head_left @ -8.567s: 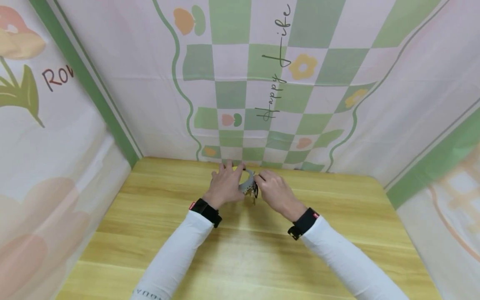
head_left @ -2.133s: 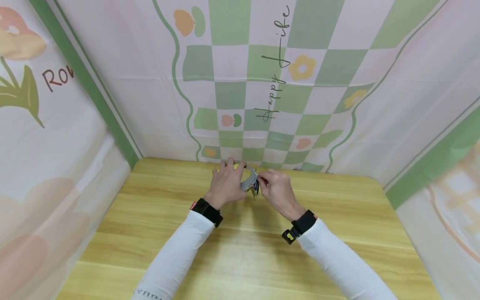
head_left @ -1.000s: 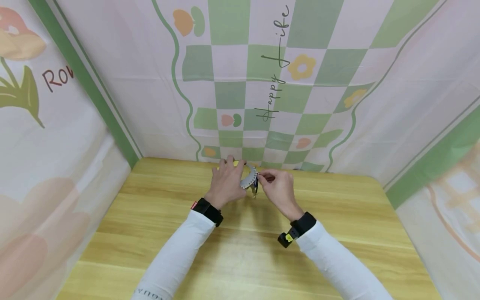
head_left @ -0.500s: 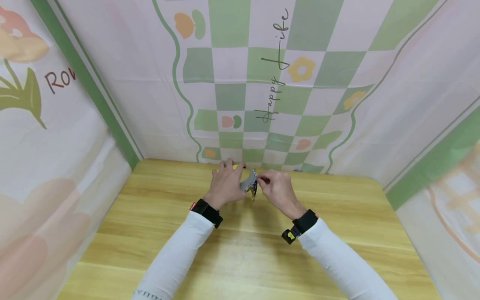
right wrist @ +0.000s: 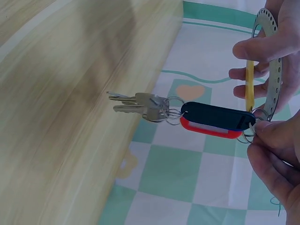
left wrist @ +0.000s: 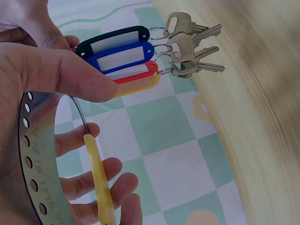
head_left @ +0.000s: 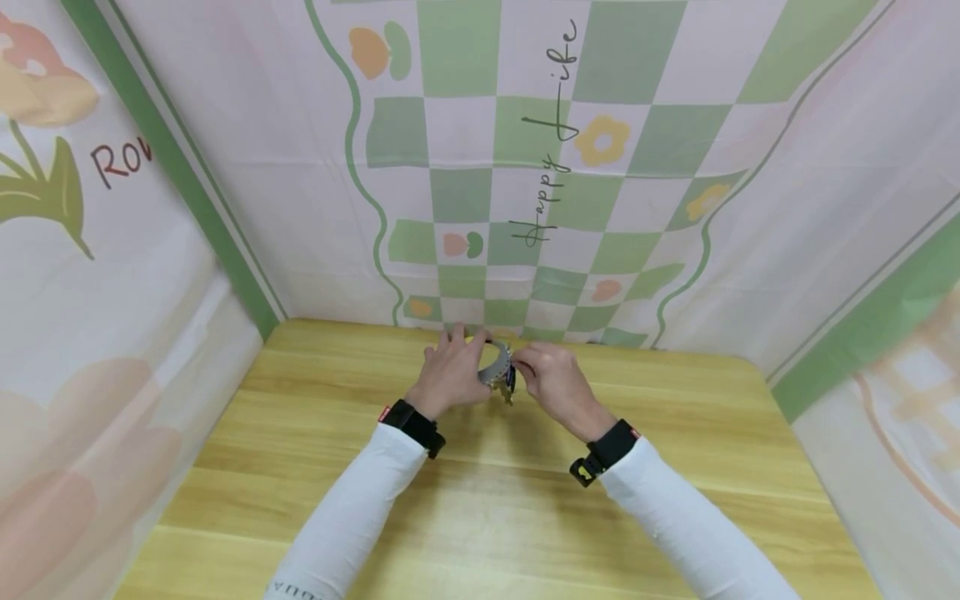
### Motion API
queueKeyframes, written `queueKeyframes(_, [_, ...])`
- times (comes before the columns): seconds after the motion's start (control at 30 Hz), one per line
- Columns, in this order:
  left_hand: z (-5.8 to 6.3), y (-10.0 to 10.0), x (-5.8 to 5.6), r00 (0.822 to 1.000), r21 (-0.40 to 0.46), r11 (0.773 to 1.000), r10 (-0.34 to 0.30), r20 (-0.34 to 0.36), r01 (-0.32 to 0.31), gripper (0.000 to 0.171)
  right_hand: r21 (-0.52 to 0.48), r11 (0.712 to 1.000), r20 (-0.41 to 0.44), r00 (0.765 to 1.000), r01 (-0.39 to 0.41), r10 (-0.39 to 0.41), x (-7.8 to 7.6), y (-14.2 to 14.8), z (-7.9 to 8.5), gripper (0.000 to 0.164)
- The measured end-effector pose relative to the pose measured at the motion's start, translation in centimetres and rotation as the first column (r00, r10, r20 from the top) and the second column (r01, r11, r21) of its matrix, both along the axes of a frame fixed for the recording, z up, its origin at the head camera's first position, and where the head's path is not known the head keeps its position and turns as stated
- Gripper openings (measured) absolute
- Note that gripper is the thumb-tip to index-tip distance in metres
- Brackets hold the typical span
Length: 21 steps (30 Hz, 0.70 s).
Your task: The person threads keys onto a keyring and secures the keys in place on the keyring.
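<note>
In my left hand [head_left: 450, 371] I grip a grey metal key ring plate [left wrist: 40, 154], a large hoop with numbered holes along its edge and a yellow handle section [left wrist: 99, 180]. Several silver keys [left wrist: 187, 47] dangle from it on plastic tags: a dark tag [left wrist: 112, 40], a blue tag [left wrist: 124, 59], a red tag [right wrist: 208, 131] and a yellow tag [left wrist: 140, 87]. Thumb and fingers of my right hand [head_left: 555, 383] pinch a small wire split ring [right wrist: 249, 133] at the hoop's right edge, by the dark tag's end. The fingertips partly hide this ring.
Both hands are above the far part of a wooden table [head_left: 480, 517]. Behind its back edge hangs a green and white checkered cloth [head_left: 525, 200], with more printed cloth on the left [head_left: 135, 333] and right sides. Black straps circle both wrists.
Over the last second the hoop has tilted and lowered slightly, and its keys hang a little lower. My right hand has turned slightly at the wrist, still pinching at the hoop's edge.
</note>
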State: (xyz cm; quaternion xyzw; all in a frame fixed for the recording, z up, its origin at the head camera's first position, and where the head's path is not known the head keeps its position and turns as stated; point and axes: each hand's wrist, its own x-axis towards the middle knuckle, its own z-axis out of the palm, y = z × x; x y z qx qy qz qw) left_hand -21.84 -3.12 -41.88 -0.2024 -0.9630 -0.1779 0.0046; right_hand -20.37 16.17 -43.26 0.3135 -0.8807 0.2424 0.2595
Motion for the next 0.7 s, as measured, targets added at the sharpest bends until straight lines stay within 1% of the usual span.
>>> queueKeyframes(0.1, [0.0, 0.1, 0.0, 1.0, -0.001, 1.0, 0.002, 0.001, -0.002, 0.08, -0.023, 1.0, 0.008, 1.0, 0.008, -0.008, 0.0, 0.0, -0.2, 0.013])
queueKeyframes(0.23, [0.0, 0.1, 0.0, 1.0, -0.008, 1.0, 0.001, -0.015, -0.001, 0.079, -0.111, 0.993, 0.062, 0.997, 0.042, -0.035, 0.0, 0.1, -0.5, 0.012])
queueKeyframes(0.33, [0.0, 0.2, 0.0, 0.999, -0.016, 1.0, 0.0, -0.034, 0.0, 0.078, -0.192, 0.979, 0.123, 0.991, 0.068, -0.045, 0.0, 0.1, -0.9, 0.011])
queueKeyframes(0.43, [0.0, 0.2, 0.0, 0.999, -0.018, 1.0, 0.003, -0.051, -0.004, 0.08, -0.254, 0.964, 0.172, 0.985, 0.079, -0.036, 0.0, 0.2, -1.2, 0.01])
queueKeyframes(0.57, [0.0, 0.2, 0.0, 0.998, -0.018, 1.0, 0.008, -0.063, -0.009, 0.082, -0.302, 0.949, 0.226, 0.974, 0.096, -0.027, 0.1, 0.2, -1.4, 0.011])
queueKeyframes(0.7, [0.1, 0.2, 0.0, 0.996, -0.02, 1.0, 0.01, -0.085, -0.012, 0.084, -0.338, 0.932, 0.281, 0.959, 0.135, -0.037, 0.2, 0.2, -1.5, 0.009])
